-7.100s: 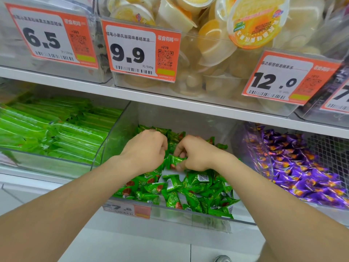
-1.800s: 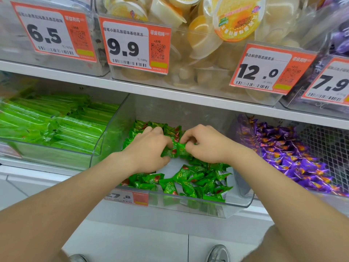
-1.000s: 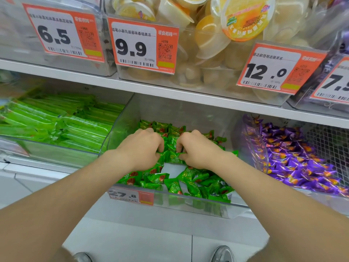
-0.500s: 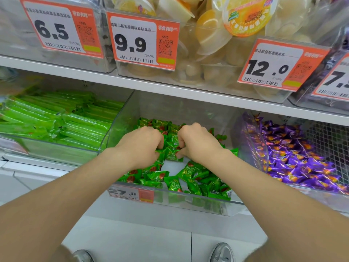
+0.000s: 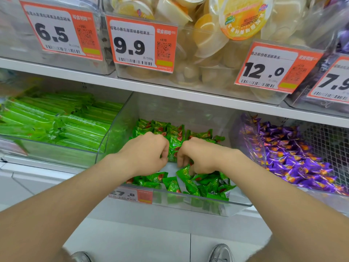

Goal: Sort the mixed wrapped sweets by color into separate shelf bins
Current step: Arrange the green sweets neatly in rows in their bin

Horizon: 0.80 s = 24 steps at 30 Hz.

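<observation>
Green sweets: green sweets (image 5: 174,146) lie loose in the middle bin (image 5: 188,203), in a far heap and a near heap.
Handling: we judge them light, crinkly and slippery. They are best pinched across the body, not by the wrapper ends.
Left grip: left hand (image 5: 145,154) is curled narrow on sweets of the far heap.
Right grip: right hand (image 5: 204,157) is curled, its fingertips (image 5: 181,162) pinching down at a near sweet.
Purple sweets: purple sweets (image 5: 290,157) sit in the right bin (image 5: 247,144), apart.
Change: half a second back we saw both fists level on the far heap. Now the right fingers dip nearer.
</observation>
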Tool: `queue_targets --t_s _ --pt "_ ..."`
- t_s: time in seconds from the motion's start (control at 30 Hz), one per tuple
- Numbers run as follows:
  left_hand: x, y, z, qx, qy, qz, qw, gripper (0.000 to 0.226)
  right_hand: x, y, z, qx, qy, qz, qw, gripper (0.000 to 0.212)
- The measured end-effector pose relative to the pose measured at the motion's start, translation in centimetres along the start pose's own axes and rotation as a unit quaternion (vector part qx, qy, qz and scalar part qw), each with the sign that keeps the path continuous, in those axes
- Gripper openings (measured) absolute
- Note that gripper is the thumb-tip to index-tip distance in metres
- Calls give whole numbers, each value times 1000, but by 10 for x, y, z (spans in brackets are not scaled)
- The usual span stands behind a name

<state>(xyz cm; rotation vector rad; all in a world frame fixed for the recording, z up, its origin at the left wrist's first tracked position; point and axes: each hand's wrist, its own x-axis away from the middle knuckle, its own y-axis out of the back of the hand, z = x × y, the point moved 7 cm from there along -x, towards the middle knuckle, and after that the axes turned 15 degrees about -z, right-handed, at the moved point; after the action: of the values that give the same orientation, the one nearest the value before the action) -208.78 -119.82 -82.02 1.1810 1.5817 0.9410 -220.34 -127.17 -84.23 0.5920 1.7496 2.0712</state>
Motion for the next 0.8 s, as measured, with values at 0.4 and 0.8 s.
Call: queue_targets --t_s 0.4,0.8 --pt "-9 10 3 151 23 14 988 21 21 48 8 -243 -48 -143 958 34" --pt "4 9 23 -49 36 23 998 22 4 21 4 -73 -87 -148 982 24"
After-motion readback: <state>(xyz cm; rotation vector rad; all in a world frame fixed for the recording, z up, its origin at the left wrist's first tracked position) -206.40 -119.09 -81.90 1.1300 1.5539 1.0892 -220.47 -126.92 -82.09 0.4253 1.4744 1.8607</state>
